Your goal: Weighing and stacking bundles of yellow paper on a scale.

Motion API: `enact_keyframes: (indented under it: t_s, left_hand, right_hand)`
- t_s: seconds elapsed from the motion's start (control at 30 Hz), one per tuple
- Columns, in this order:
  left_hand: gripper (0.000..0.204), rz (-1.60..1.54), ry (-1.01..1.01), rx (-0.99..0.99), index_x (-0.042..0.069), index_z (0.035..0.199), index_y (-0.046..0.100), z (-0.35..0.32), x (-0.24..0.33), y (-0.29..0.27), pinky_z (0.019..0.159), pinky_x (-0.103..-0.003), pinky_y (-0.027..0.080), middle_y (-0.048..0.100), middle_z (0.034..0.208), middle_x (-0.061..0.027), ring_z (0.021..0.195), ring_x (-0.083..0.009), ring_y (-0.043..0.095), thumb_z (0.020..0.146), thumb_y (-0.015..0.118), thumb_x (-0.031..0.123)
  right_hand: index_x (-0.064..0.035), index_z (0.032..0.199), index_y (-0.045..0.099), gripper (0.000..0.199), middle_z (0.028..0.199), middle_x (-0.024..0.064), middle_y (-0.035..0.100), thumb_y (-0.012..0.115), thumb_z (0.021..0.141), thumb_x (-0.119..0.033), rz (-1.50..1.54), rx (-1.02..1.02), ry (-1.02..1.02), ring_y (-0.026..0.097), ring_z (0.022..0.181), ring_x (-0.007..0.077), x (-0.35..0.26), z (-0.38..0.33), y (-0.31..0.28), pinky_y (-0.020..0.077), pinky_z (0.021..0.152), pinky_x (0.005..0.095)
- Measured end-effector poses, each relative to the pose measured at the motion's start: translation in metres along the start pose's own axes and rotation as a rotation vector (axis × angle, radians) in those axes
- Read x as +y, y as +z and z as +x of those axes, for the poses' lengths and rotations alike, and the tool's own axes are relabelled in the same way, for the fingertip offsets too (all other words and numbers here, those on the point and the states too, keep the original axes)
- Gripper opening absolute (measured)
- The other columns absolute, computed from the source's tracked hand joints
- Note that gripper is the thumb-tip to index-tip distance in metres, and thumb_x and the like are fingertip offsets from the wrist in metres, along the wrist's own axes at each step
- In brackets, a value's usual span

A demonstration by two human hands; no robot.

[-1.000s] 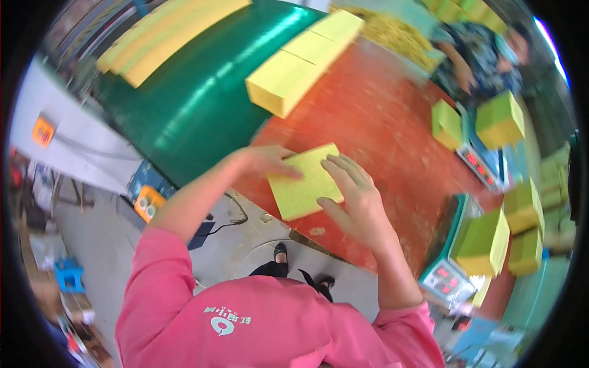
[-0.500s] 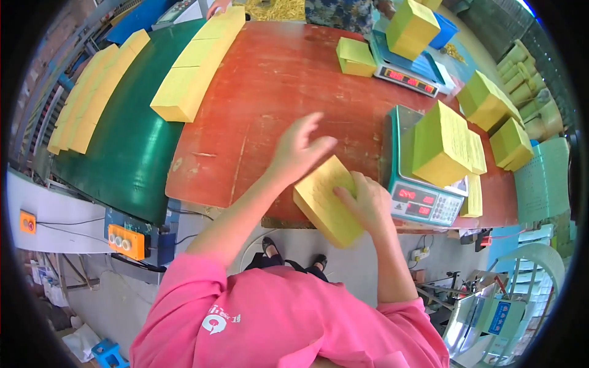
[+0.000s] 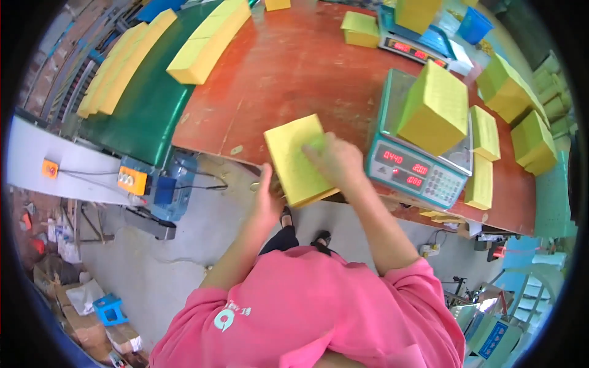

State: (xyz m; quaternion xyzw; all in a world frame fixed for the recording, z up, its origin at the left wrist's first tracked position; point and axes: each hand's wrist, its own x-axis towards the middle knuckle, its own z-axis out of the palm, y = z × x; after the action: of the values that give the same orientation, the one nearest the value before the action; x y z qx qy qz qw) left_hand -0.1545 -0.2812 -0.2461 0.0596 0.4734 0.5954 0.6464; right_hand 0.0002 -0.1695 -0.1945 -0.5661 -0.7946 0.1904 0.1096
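I hold a flat yellow stack of sheets (image 3: 296,156) tilted over the near edge of the red table (image 3: 294,73). My left hand (image 3: 267,195) grips its lower left edge from underneath. My right hand (image 3: 334,161) lies on top of its right side with fingers spread over the sheets. Just right of the stack stands a teal digital scale (image 3: 416,170) carrying a thick yellow block (image 3: 434,108) on its pan.
A green conveyor belt (image 3: 147,116) at left carries long rows of yellow stacks (image 3: 207,43). More yellow blocks (image 3: 512,101) lie at the table's right end, and a second scale (image 3: 417,43) stands at the back. Below the table edge are a control box (image 3: 133,180) and grey floor.
The yellow stack has come from the table top to the near edge beside the scale. My left hand has dropped from above the stack to under its lower left edge.
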Motion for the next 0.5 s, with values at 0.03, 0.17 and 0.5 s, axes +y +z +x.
enact_keyframes:
  t_s: [0.03, 0.17, 0.5]
  left_hand:
    - [0.073, -0.027, 0.012, -0.045, 0.008, 0.143, 0.042, -0.005, -0.002, -0.003, 0.104, -0.04, 0.038, 0.052, 0.136, -0.0125, 0.122, -0.0252, 0.05, 0.093, 0.052, 0.06]
    - [0.059, 0.079, 0.083, -0.117, 0.006, 0.143, 0.041, -0.035, -0.003, -0.013, 0.108, -0.038, 0.036, 0.048, 0.142, -0.0091, 0.131, -0.0216, 0.045, 0.1, 0.047, 0.045]
    - [0.051, 0.144, -0.025, -0.177, 0.002, 0.139, 0.045, -0.012, 0.021, -0.024, 0.105, -0.037, 0.04, 0.053, 0.137, -0.011, 0.125, -0.0221, 0.051, 0.098, 0.052, 0.03]
  right_hand:
    - [0.0009, 0.1, 0.058, 0.06, 0.087, 0.0196, 0.07, 0.055, 0.089, -0.058, 0.022, 0.017, -0.01, 0.07, 0.083, 0.035, 0.002, -0.005, 0.001, 0.0548, 0.076, 0.0452]
    - [0.0036, 0.102, 0.055, 0.064, 0.088, 0.023, 0.069, 0.055, 0.089, -0.059, 0.145, -0.057, -0.022, 0.069, 0.083, 0.0374, -0.004, -0.028, 0.008, 0.0547, 0.074, 0.0454]
    - [0.0035, 0.123, 0.058, 0.057, 0.101, 0.0224, 0.069, 0.057, 0.094, -0.045, 0.653, -0.177, 0.041, 0.068, 0.098, 0.0323, 0.047, -0.041, 0.005, 0.0522, 0.084, 0.0398]
